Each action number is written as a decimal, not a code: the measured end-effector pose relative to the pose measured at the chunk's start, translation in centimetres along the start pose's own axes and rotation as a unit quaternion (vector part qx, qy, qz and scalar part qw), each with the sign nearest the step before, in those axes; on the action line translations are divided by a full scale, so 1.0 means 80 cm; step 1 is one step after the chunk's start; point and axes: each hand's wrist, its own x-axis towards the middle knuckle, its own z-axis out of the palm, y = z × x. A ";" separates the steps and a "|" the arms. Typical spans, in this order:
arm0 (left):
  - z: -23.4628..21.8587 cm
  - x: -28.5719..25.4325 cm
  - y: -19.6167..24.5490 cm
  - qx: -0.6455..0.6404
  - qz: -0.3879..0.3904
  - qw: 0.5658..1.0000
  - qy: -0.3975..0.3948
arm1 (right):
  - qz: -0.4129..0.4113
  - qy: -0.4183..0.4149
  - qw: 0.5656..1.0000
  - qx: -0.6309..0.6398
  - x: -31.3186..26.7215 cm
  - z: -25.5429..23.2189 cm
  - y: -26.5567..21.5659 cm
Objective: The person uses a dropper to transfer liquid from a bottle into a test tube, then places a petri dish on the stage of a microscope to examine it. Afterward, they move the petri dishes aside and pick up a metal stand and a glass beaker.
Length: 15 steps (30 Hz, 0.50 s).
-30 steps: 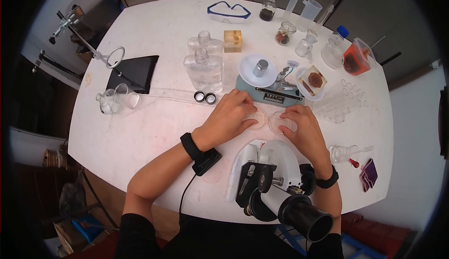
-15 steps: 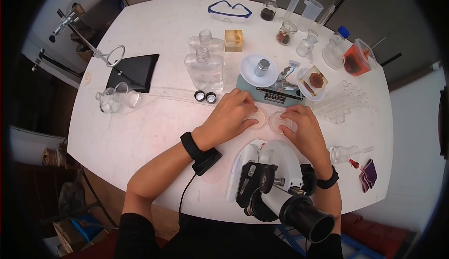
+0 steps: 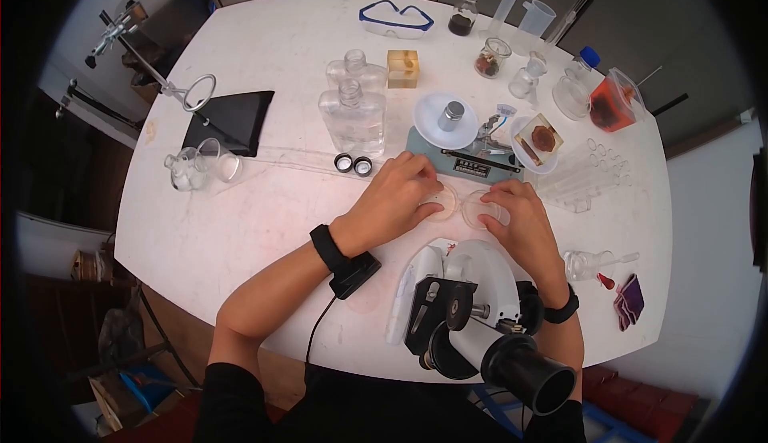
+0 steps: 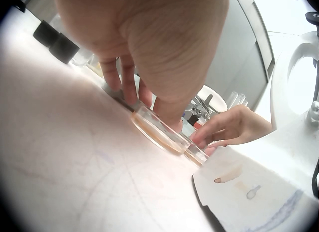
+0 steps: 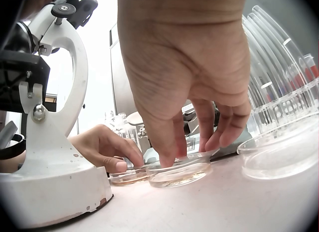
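Note:
Two clear petri dishes sit side by side on the white table, just in front of the balance (image 3: 472, 165). My left hand (image 3: 392, 197) holds the left petri dish (image 3: 446, 205) by its edge, thumb near and fingers on the far side. My right hand (image 3: 518, 217) spans the right petri dish (image 3: 474, 216), with thumb and fingertips at its rim. A thin brownish layer shows in the left dish in the left wrist view. In the right wrist view, another clear dish (image 5: 279, 167) lies to the right of the right hand.
A white microscope (image 3: 472, 299) stands close in front of both hands, between the forearms. Two black caps (image 3: 353, 165) and clear bottles (image 3: 352, 123) are left of the balance. A test tube rack (image 3: 580, 183) and a lying glass bottle (image 3: 584, 265) are on the right.

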 end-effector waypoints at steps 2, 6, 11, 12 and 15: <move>0.000 0.000 0.000 0.000 0.000 1.000 0.000 | 0.003 0.000 1.000 -0.002 0.000 0.000 0.001; 0.000 0.001 0.001 0.001 -0.001 1.000 0.002 | 0.006 0.001 1.000 -0.005 0.000 0.000 0.000; 0.000 0.000 0.001 0.000 -0.001 1.000 0.000 | 0.005 0.001 1.000 -0.004 0.000 0.002 0.003; 0.001 0.000 0.001 0.000 -0.001 1.000 0.000 | 0.005 0.003 1.000 -0.002 0.000 0.002 0.003; 0.000 0.000 0.001 0.000 -0.001 1.000 0.001 | 0.003 -0.005 1.000 -0.003 0.000 0.001 0.001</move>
